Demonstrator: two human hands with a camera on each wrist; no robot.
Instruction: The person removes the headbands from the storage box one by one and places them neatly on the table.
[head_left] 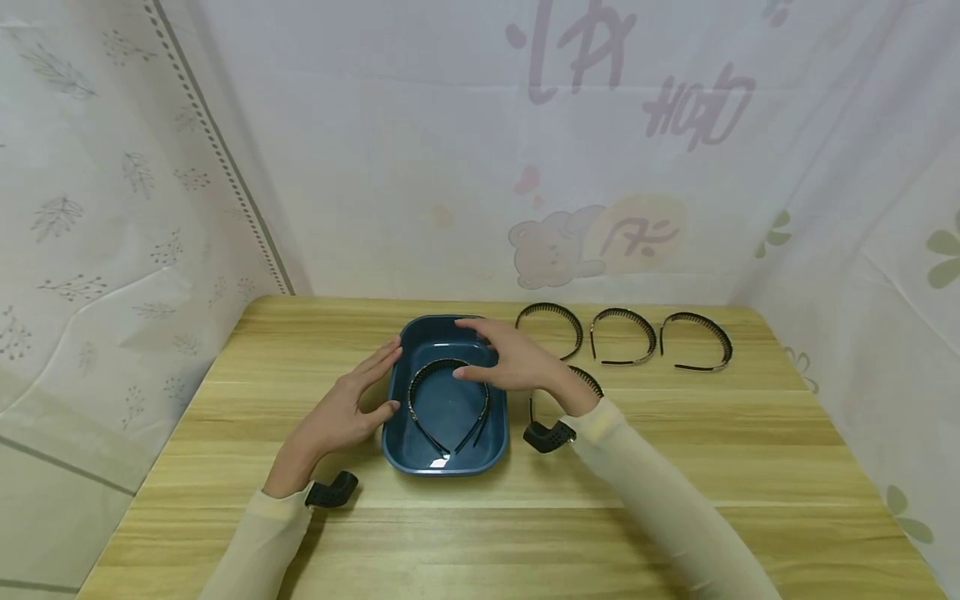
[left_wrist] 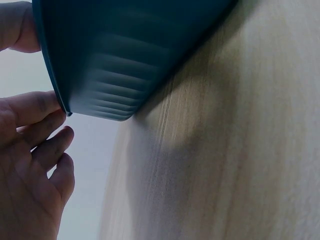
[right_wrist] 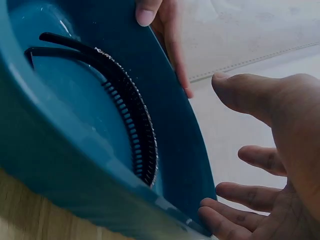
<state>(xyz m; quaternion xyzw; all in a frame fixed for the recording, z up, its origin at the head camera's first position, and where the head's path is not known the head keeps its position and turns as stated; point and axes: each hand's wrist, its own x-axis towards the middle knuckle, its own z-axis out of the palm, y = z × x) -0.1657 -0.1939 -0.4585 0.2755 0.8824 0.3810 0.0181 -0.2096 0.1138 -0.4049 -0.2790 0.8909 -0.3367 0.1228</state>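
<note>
A blue plastic basin (head_left: 446,468) stands on the wooden table. Inside it lies a black toothed headband (head_left: 412,392) with a glittery outer edge; whether a second is stacked with it I cannot tell. My left hand (head_left: 341,410) touches the basin's left rim, its fingers fairly straight and its thumb apart from them. Over the basin's right back part is my right hand (head_left: 510,357), fingers spread and nothing held. In the right wrist view, the right hand (right_wrist: 280,165) has its lower fingertips close to the rim; contact is unclear.
Along the table's back right lie three more black headbands, the left one (head_left: 576,321), middle one (head_left: 649,333) and right one (head_left: 726,343). Another headband (head_left: 588,379) is partly hidden under the right forearm. Printed cloth (head_left: 375,208) hangs behind and at both sides.
</note>
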